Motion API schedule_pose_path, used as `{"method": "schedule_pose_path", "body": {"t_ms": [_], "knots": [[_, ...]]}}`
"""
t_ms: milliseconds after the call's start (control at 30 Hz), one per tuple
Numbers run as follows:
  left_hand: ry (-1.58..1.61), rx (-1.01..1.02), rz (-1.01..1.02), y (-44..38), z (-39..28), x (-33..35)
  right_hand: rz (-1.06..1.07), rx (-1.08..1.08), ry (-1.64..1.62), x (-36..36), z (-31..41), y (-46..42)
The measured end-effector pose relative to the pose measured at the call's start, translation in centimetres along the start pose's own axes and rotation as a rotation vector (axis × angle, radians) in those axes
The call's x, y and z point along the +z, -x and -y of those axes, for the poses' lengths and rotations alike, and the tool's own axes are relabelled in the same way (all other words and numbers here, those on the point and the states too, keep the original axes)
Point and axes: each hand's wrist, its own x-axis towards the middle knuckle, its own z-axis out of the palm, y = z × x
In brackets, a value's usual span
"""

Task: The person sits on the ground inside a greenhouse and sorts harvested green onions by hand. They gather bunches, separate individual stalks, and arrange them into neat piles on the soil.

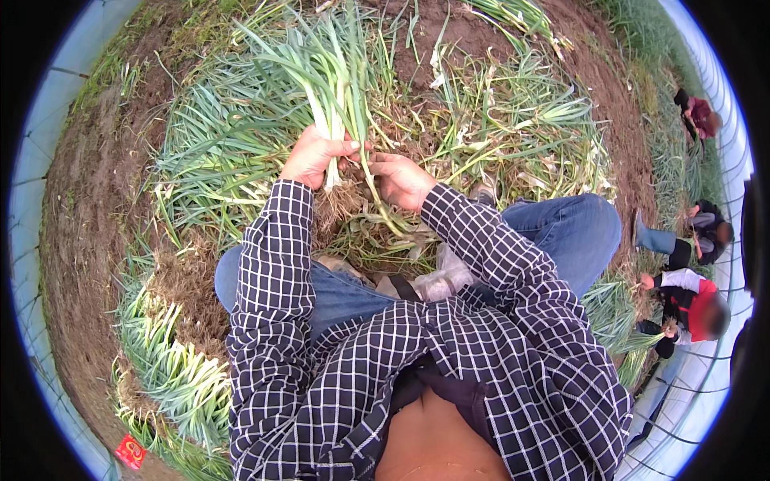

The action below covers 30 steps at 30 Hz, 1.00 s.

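My left hand (317, 157) grips a bunch of leek-like plants (331, 99) by their white lower stems. The green leaves point away from me, and brown stringy roots (334, 207) hang below the fist. Beside it, my right hand (402, 179) pinches a single thin leafy stalk (377, 201) with its fingertips. That stalk crosses in front of the bunch and bends down toward my lap. The right fingertips are partly hidden behind the stalk.
Loose leek-like plants (222, 126) lie at the left front, with stripped leaves (511, 132) at the right. Rooted bundles (180, 361) are stacked by my left side. A red packet (130, 451) lies beyond. Several people (692, 303) work along the plastic wall (731, 150).
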Motion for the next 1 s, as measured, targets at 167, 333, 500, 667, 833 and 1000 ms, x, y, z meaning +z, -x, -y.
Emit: {"method": "schedule_pose_path", "body": {"t_ms": [167, 333, 500, 667, 833, 1000], "knots": [[-0.022, 0.09, -0.037, -0.1, 0.0, 0.0, -0.016, 0.228, 0.871, -3.0, -1.6, 0.5], [0.001, 0.162, -0.17, -1.1, -0.2, 0.9, 0.313, 0.091, 1.928, -9.4, -6.0, 0.3], [0.014, 0.223, -0.231, -1.2, 0.6, 1.2, 0.288, 0.129, 2.146, -10.9, -9.1, 2.8], [0.012, 0.232, -0.403, -1.4, -0.7, 2.3, 0.1, 0.197, 2.189, -13.4, -12.2, 5.2], [-0.02, 0.241, -0.397, -1.2, -1.5, 1.4, -0.218, 0.201, 1.98, -13.3, -7.6, 3.2], [0.067, 0.228, -0.37, -1.6, 0.3, 0.1, 0.078, -0.167, 0.859, -8.2, -2.0, 4.9]]}}
